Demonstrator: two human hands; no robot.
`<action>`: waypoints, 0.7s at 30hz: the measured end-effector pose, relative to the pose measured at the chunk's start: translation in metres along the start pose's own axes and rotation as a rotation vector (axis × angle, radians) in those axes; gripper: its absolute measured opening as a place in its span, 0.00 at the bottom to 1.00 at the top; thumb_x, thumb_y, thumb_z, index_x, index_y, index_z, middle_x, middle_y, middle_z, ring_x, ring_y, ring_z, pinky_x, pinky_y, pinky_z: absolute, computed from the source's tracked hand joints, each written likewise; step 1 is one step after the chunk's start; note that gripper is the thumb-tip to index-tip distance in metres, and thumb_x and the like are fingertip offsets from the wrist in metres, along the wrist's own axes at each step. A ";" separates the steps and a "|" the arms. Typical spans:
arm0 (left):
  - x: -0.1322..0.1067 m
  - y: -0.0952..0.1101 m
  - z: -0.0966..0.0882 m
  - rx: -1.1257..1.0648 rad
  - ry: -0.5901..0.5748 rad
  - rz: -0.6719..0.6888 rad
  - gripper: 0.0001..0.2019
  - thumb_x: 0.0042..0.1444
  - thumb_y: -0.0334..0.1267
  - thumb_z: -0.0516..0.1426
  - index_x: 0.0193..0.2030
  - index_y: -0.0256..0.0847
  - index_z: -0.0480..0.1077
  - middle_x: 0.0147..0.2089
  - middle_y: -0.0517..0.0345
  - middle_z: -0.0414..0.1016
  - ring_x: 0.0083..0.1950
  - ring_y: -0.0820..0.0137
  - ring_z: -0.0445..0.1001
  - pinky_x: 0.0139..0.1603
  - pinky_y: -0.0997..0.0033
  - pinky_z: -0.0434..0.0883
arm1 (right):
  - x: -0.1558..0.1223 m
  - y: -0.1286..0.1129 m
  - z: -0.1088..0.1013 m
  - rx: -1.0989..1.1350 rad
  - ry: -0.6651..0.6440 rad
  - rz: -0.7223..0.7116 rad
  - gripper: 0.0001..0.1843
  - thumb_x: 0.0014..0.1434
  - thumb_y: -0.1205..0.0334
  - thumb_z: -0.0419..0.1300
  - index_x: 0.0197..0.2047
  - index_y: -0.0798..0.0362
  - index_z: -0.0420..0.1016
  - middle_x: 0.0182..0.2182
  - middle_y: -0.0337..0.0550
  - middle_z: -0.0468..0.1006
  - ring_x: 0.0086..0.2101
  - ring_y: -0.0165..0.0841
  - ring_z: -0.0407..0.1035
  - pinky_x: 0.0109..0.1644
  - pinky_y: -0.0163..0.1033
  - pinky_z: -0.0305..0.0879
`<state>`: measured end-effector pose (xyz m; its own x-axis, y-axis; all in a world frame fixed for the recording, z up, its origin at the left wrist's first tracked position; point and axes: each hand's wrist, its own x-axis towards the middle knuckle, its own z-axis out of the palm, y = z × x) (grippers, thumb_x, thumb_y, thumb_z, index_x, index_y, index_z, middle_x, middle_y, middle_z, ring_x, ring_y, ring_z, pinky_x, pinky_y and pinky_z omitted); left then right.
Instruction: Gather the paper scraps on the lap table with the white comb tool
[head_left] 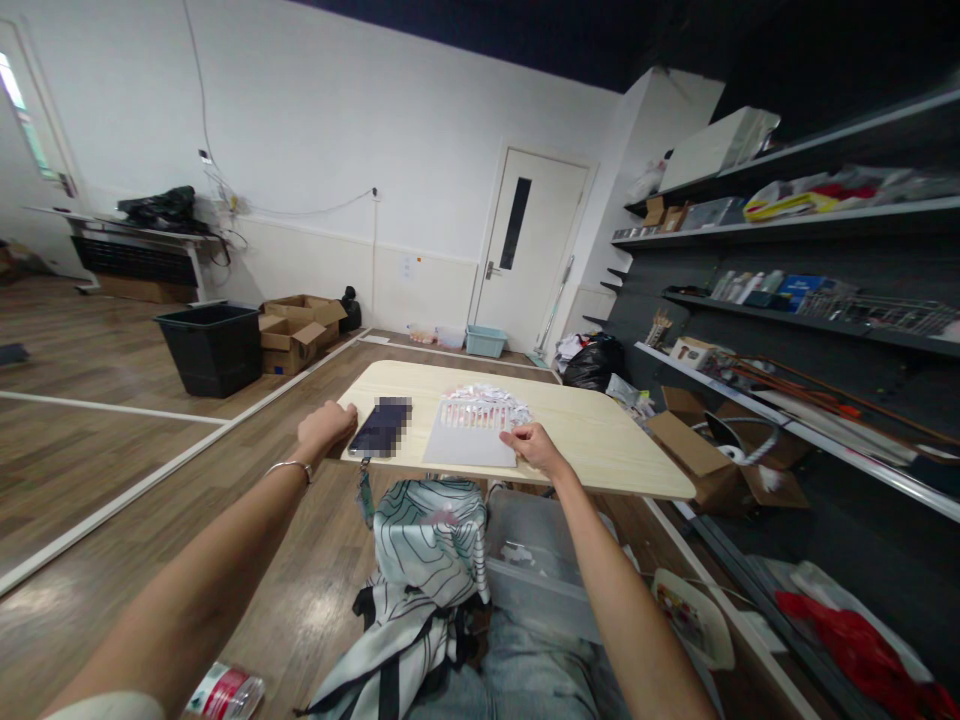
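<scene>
A light wooden table (pixel 600 440) stands in front of me. My left hand (pixel 326 425) rests curled at the table's near left edge, beside a dark phone (pixel 379 428) lying flat. My right hand (pixel 529 443) is closed in a pinch at the right edge of a white slotted board (pixel 472 435). Behind the board lies a heap of small white and red pieces (pixel 487 395). What the right fingers pinch is too small to make out. A thin bracelet circles my left wrist.
A patterned bag (pixel 427 545) sits on my lap below the table. A black bin (pixel 214 345) and open cartons (pixel 296 330) stand on the floor at left. Stocked shelves (pixel 810 330) line the right wall, cartons below. A white door (pixel 529 245) is behind.
</scene>
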<state>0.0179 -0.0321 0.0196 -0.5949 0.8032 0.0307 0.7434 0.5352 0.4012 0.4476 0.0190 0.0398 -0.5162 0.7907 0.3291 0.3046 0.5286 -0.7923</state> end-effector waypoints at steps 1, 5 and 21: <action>0.000 0.000 0.000 -0.001 0.000 0.001 0.34 0.65 0.53 0.43 0.58 0.25 0.75 0.55 0.26 0.80 0.56 0.41 0.79 0.51 0.50 0.73 | 0.000 -0.001 -0.001 0.007 0.000 0.005 0.36 0.54 0.28 0.63 0.16 0.49 0.57 0.16 0.33 0.53 0.22 0.27 0.46 0.26 0.37 0.41; 0.000 0.000 0.000 0.003 -0.002 -0.003 0.34 0.65 0.53 0.43 0.58 0.25 0.75 0.55 0.25 0.79 0.56 0.41 0.79 0.50 0.50 0.73 | -0.001 -0.002 -0.002 0.000 -0.003 0.017 0.36 0.54 0.28 0.63 0.16 0.49 0.58 0.16 0.33 0.55 0.22 0.27 0.47 0.26 0.37 0.42; -0.001 0.000 0.000 0.009 -0.006 0.000 0.35 0.65 0.54 0.42 0.58 0.25 0.74 0.56 0.24 0.79 0.56 0.41 0.79 0.51 0.51 0.73 | -0.003 -0.007 -0.002 -0.019 -0.052 0.029 0.36 0.53 0.28 0.64 0.16 0.48 0.56 0.15 0.32 0.54 0.22 0.27 0.46 0.26 0.38 0.42</action>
<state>0.0187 -0.0328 0.0195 -0.5930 0.8048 0.0257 0.7462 0.5373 0.3930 0.4487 0.0136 0.0455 -0.5478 0.7888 0.2789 0.3345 0.5120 -0.7912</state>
